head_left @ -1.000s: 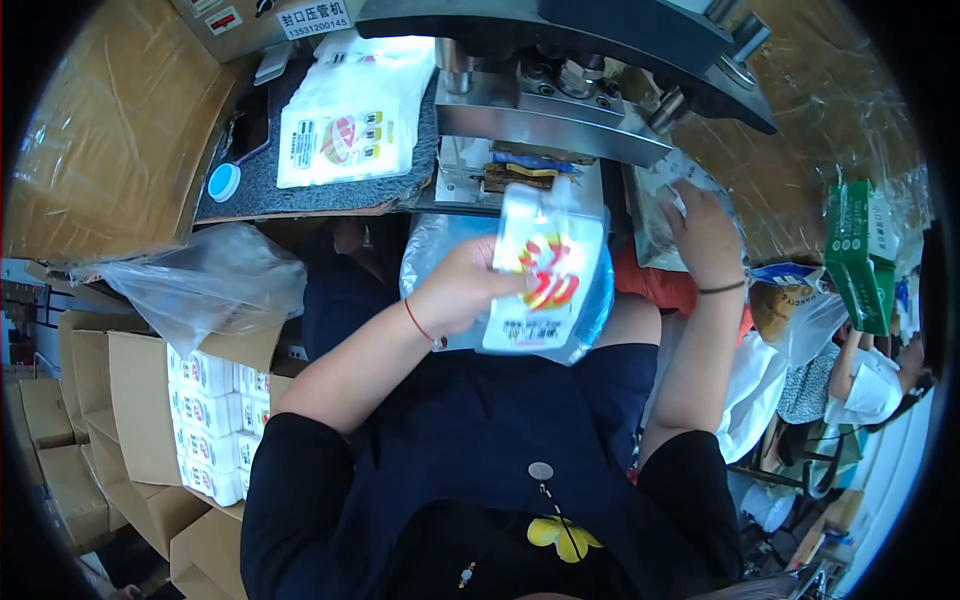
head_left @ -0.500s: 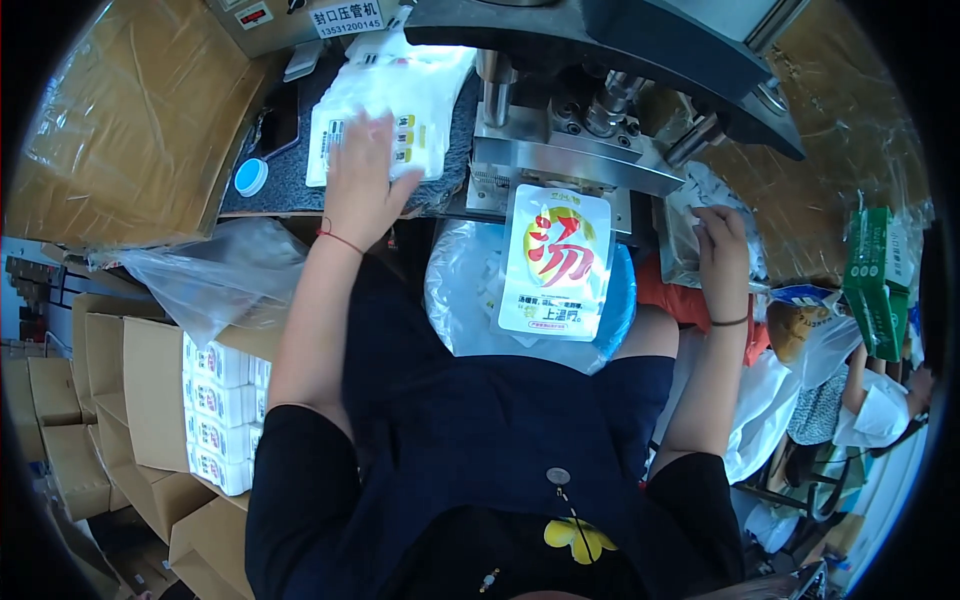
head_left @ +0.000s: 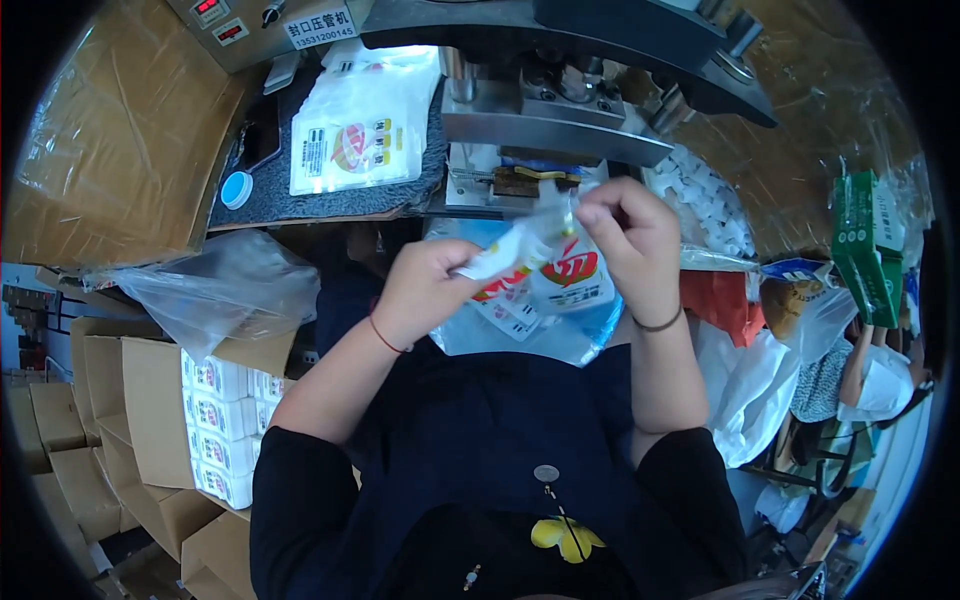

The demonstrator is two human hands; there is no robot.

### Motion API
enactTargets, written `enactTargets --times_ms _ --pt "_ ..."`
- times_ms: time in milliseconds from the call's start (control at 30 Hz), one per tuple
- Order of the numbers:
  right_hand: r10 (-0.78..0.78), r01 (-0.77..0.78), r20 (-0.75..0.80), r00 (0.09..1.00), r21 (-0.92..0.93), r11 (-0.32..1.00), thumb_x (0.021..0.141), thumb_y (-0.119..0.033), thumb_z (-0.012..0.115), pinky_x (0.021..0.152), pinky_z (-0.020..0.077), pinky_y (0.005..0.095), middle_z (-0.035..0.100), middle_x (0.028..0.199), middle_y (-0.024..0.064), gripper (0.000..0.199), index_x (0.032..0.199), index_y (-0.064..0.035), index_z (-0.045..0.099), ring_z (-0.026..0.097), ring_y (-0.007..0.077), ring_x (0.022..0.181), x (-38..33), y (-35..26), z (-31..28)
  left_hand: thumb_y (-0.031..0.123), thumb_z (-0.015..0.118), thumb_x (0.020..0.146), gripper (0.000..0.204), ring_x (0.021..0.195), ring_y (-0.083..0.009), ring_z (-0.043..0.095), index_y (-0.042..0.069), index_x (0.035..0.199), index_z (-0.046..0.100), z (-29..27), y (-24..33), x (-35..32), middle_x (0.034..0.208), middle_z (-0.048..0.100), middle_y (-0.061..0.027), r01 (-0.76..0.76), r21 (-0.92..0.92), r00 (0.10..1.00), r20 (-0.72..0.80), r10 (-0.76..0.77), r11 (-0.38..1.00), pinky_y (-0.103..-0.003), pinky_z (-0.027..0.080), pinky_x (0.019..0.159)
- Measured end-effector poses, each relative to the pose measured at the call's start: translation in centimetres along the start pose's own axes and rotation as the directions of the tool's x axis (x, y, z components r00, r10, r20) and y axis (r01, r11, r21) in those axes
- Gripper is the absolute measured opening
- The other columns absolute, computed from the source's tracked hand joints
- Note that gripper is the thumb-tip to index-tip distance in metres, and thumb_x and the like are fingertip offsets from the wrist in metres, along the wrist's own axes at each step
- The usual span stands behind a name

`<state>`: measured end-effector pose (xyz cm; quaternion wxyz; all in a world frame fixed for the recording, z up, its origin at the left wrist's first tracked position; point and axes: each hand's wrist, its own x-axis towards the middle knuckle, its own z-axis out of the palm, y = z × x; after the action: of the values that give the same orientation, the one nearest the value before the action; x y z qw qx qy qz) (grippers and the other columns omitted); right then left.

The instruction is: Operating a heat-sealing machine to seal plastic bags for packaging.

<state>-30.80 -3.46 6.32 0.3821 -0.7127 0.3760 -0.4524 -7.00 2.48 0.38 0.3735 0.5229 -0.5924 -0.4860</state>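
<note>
In front of the press, my left hand (head_left: 425,285) pinches the edge of a white pouch (head_left: 500,255) with red print, which is tilted and blurred. My right hand (head_left: 635,240) is closed at the pouch's upper end; its fingertips partly hide what they grip there. Just behind and below is another white pouch (head_left: 575,285) with a red printed character. Under both hands, a bin with a clear and blue plastic liner (head_left: 470,335) holds more printed pouches. The metal press (head_left: 555,135) stands directly beyond my hands.
A stack of white pouches (head_left: 360,150) lies on a grey mat, beside a blue-and-white cap (head_left: 236,190) and a dark phone. Small white pieces (head_left: 700,205) fill a tray at right. Cardboard boxes (head_left: 165,420) stand left; a green box (head_left: 868,250) and a person (head_left: 870,370) are right.
My left hand has left the pouch stack and come right with a pouch. My right hand has moved from the tray of white pieces to that pouch. The view has shifted slightly.
</note>
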Motion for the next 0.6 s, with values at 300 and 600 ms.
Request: enactTargets --times_ms 300,600 --pt "0.029 0.174 0.463 0.886 -0.389 0.905 0.098 -0.026 0.059 0.07 0.0498 0.0375 0.066 0.086 0.0159 0.028 0.097 0.0006 0.068 0.065 0.0308 0.079 0.9 0.1 -4.0 0.022 0.067 0.098 0.032 0.097 -0.0113 0.067 -0.001 0.12 0.066 5.4 0.3 -0.8 0.108 0.072 -0.0071 0.413 -0.541 0.861 0.495 -0.119 0.733 -0.029 0.054 0.088" --pt "0.296 -0.171 -0.094 0.951 -0.954 0.247 0.09 -0.022 0.067 0.085 0.0516 0.0493 0.052 0.128 0.0236 0.042 0.129 -0.0117 0.055 0.061 0.0449 0.104 1.4 6.9 -10.4 0.0 0.069 0.088 0.036 0.1 -0.0215 0.071 -0.004 0.123 0.061 2.4 -0.9 4.3 0.116 0.07 -0.0148 0.397 -0.73 0.905 0.411 -0.107 0.556 -0.036 0.058 0.088"
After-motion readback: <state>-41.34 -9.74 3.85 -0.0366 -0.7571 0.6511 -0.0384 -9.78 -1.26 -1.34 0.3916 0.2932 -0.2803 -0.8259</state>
